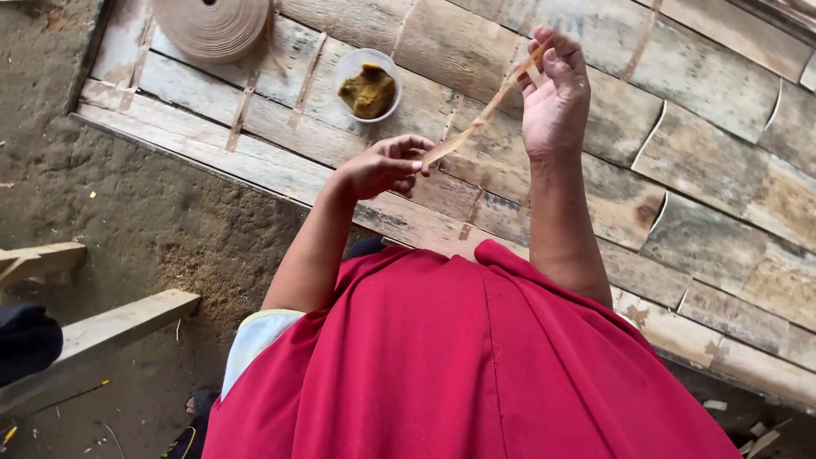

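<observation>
A thin tan strip stretches at a slant between my two hands, above a flattened bamboo platform. My left hand pinches the strip's lower end between thumb and fingers. My right hand is raised higher and farther away, holding the upper end between fingertips. A small clear plastic cup with a brownish-yellow lump inside stands on the platform just beyond my left hand. A large coiled roll of tan strip lies at the platform's far left edge.
Bare earth floor lies left of the platform. Two wooden planks rest on the ground at lower left, beside a dark object. My red garment fills the lower middle of the view.
</observation>
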